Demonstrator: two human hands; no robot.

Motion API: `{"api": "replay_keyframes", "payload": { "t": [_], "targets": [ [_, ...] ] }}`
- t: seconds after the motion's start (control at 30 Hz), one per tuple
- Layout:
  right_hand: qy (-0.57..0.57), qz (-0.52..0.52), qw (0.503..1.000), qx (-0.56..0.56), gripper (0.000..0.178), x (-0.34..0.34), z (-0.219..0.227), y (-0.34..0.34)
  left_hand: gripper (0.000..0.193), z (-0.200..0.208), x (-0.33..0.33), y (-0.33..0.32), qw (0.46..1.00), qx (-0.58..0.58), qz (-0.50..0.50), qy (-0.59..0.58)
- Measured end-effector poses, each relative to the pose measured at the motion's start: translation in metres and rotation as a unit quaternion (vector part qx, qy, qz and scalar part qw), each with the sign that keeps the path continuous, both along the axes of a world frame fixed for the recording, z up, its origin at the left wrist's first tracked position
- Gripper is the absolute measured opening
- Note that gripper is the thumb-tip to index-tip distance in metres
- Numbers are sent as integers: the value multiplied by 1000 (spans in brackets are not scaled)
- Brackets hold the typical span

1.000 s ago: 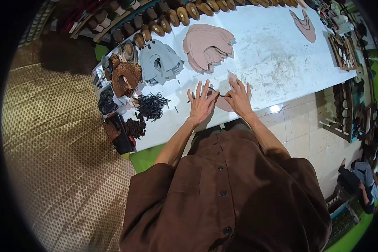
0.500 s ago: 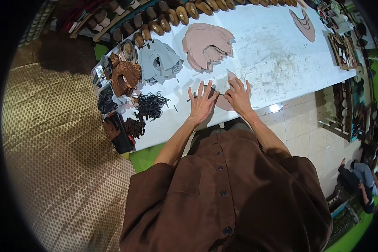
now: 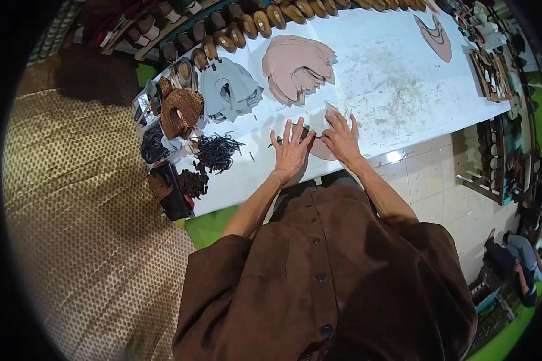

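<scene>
A pinkish shoe-upper piece (image 3: 323,150) lies flat near the front edge of the white-covered table (image 3: 376,78). My left hand (image 3: 291,150) rests at its left side, fingers spread and palm down. On the piece's right side lies my right hand (image 3: 342,139), its fingers apart and slightly bent, fingertips pressing down. A thin black strip (image 3: 271,144) pokes out left of my left fingers; the rest of it is hidden under the hand. Beyond my hands sits a fanned stack of similar pinkish pieces (image 3: 283,57).
Grey pieces (image 3: 238,75), brown spotted pieces (image 3: 190,102) and a heap of black strips (image 3: 217,151) lie to the left. Wooden shoe lasts (image 3: 262,23) line the far edge. A wooden rack (image 3: 494,156) stands right of the table; another person (image 3: 518,256) sits low right.
Both hands stay almost in place on the pinkish piece. My left hand has shifted very slightly to the right, and the right fingers have moved a little.
</scene>
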State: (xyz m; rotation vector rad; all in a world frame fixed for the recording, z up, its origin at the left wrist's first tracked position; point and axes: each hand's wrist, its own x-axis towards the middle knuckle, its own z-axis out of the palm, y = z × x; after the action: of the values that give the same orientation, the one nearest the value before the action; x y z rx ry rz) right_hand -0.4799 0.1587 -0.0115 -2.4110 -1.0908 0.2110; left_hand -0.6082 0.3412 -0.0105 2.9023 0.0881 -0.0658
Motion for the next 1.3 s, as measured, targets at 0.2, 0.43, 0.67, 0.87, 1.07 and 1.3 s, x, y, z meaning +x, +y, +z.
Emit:
{"api": "replay_keyframes", "payload": {
  "t": [0.2, 0.43, 0.67, 0.87, 1.07, 1.3],
  "targets": [
    [-1, 14, 999, -29, 15, 2, 2, 1, 56, 0, -3, -1, 1000, -21, 4, 5],
    [-2, 34, 999, -19, 13, 8, 4, 1, 55, -1, 0, -3, 999, 28, -25, -9],
    [-14, 41, 999, -24, 14, 10, 4, 1, 56, -5, 1, -6, 999, 40, -32, -13],
    [-22, 49, 998, -39, 11, 13, -2, 2, 57, -5, 2, -7, 998, 50, -47, 2],
    [-36, 66, 996, -46, 10, 17, -4, 5, 58, -3, 3, -10, 998, 50, -29, -15],
    [-37, 66, 996, -55, 10, 21, 0, 7, 61, 1, 3, -17, 999, 23, -17, -17]
  ]
}}
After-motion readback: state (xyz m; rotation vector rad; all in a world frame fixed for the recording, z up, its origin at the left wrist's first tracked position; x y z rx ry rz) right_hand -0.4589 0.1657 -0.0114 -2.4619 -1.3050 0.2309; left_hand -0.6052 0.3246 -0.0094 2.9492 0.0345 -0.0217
